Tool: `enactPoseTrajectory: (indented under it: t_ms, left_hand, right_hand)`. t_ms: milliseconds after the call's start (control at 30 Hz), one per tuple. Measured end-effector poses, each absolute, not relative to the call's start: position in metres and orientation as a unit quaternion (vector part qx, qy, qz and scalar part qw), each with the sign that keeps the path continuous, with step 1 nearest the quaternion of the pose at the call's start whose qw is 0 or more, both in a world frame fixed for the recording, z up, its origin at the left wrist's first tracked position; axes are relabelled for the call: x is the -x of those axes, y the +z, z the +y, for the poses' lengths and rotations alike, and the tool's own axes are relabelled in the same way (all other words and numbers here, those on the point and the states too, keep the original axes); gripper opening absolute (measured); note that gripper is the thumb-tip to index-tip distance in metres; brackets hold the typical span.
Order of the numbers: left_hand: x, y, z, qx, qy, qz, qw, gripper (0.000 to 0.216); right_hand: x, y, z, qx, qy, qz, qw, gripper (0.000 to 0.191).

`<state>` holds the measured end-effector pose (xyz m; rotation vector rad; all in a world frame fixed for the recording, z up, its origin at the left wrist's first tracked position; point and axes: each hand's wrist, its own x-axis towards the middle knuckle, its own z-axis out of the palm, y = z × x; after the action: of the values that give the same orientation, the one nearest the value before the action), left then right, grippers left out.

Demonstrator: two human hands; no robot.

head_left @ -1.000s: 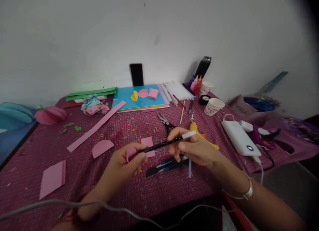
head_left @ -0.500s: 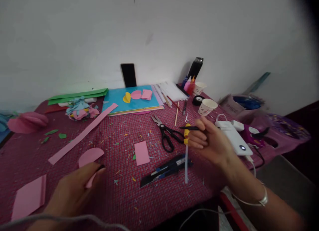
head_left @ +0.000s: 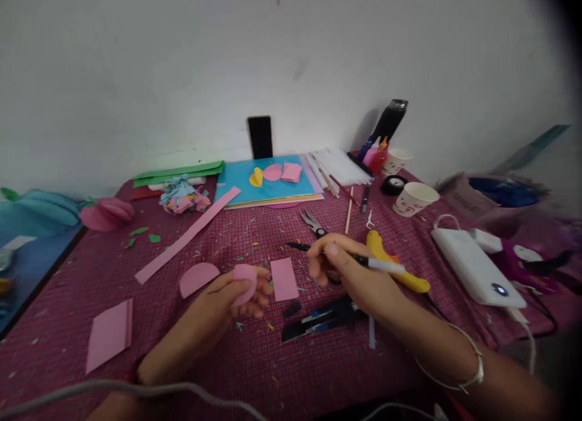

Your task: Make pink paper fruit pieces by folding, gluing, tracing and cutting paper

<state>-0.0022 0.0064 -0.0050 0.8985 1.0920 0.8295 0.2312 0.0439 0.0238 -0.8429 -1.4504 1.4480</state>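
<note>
My left hand (head_left: pixel 227 303) is closed on a small folded pink paper piece (head_left: pixel 244 281), held just above the red checked tablecloth (head_left: pixel 191 348). My right hand (head_left: pixel 354 272) grips a black pen with a white end (head_left: pixel 364 260), lying nearly level with its tip pointing left. Between the hands lies a small pink paper rectangle (head_left: pixel 284 278). A pink half circle (head_left: pixel 199 278) lies left of my left hand. A dark craft knife (head_left: pixel 318 320) rests just below my right hand. Black scissors (head_left: pixel 313 223) are partly hidden behind my right hand.
A yellow glue gun (head_left: pixel 395 266), a white power bank (head_left: pixel 473 265) and paper cups (head_left: pixel 411 198) sit to the right. Coloured paper sheets (head_left: pixel 268 179), a long pink strip (head_left: pixel 188 234), a phone (head_left: pixel 260 136) against the wall and a folded pink sheet (head_left: pixel 109 333) lie around. Paper scraps litter the cloth.
My left hand came back up toward the middle with the pink piece. My right hand moved left and down, turning the pen level.
</note>
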Motion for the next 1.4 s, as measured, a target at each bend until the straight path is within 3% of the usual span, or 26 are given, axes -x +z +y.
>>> enactPoseTrajectory:
  t_ms: [133, 333, 500, 633, 800, 967, 1400]
  left_hand:
    - [-0.013, -0.007, 0.002, -0.443, 0.322, 0.445, 0.708, 0.028]
    - [-0.026, 0.011, 0.002, -0.545, 0.281, 0.515, 0.599, 0.022]
    - [-0.028, 0.023, 0.006, -0.586, 0.355, 0.563, 0.463, 0.011]
    - [-0.027, 0.016, 0.006, -0.509, 0.41, 0.597, 0.466, 0.025]
    - [-0.027, 0.008, 0.007, -0.458, 0.469, 0.607, 0.449, 0.019]
    - [-0.027, 0.006, 0.006, -0.488, 0.446, 0.611, 0.436, 0.017]
    - [-0.028, 0.008, 0.005, -0.545, 0.42, 0.614, 0.387, 0.029]
  right_hand:
    - [-0.213, 0.02, 0.04, 0.329, 0.403, -0.749, 0.41, 0.003]
    - [-0.198, 0.007, 0.039, 0.301, 0.388, -0.77, 0.407, 0.006]
    - [-0.2, 0.012, 0.04, 0.282, 0.353, -0.79, 0.415, 0.007]
    - [-0.206, 0.013, 0.033, 0.281, 0.253, -0.821, 0.428, 0.017]
    - [-0.204, 0.003, 0.022, 0.207, 0.129, -0.88, 0.408, 0.021]
    - [-0.196, 0.005, 0.018, 0.203, 0.097, -0.909, 0.351, 0.018]
    - [-0.196, -0.003, 0.019, 0.212, 0.073, -0.91, 0.348, 0.013]
